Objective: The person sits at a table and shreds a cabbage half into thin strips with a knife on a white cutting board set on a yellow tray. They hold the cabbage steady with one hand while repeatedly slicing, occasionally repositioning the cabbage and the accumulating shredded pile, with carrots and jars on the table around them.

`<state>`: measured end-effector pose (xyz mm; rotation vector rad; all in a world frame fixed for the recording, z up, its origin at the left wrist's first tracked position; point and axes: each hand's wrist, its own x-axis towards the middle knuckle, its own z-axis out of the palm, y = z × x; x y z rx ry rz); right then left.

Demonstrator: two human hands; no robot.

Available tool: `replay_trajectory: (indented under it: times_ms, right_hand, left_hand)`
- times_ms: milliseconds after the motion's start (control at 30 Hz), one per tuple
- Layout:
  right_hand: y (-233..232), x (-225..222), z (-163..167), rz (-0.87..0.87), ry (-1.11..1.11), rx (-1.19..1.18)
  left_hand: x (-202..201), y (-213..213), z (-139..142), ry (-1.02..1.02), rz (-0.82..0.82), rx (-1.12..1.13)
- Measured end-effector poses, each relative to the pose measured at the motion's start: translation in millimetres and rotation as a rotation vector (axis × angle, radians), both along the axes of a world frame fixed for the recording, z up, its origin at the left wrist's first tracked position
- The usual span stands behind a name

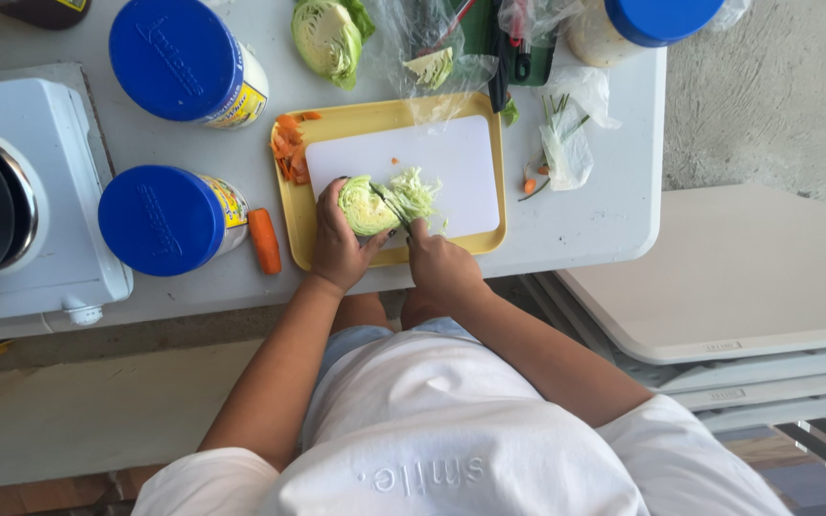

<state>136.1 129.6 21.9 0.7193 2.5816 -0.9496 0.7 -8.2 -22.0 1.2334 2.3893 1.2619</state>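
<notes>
My left hand [338, 244] is curled over a pale green cabbage wedge [367, 205], fingers [329, 196] wrapped round its rounded side and pressing it down on the white rectangular plastic cutting board [451, 162]. My right hand [442, 268] is clenched round the handle of a dark-bladed kitchen knife [392, 205], whose blade lies across the wedge, between the solid part under my left hand and the loose shredded cabbage [415, 191] on the board just to its right.

The cutting board sits inside a yellow plastic tray [497, 143] on the grey tabletop [614, 201]. At the tray's far left corner, just off the board, lies a heap of orange carrot peelings [289, 148]. Left of the tray, on the tabletop, lies a short orange carrot piece [264, 241], and beyond it a blue-lidded plastic jar [164, 220] on its side. A second blue-lidded jar [184, 62] stands behind that. Behind the tray rests another cut green cabbage half [329, 38], and clear plastic bags [566, 143] lie to the tray's right. A white appliance [40, 191] sits far left of the tray.
</notes>
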Motion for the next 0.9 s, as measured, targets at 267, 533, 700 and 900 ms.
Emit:
replay_trajectory:
  times_ms: [267,533,700,900]
  right_hand:
    - [9,6,5,-0.003,-0.074,-0.038]
    - [26,25,28,-0.034,-0.169,-0.107]
    - [28,24,48,-0.076,-0.148,-0.158]
    - [27,16,65,-0.078,-0.150,-0.179]
  left_hand:
    - [-2,3,0,-0.014,0.003,0.030]
    - [1,-1,-2,-0.033,0.002,0.057]
    - [7,6,0,-0.078,0.149,0.061]
    - [27,9,8,0.080,0.204,-0.024]
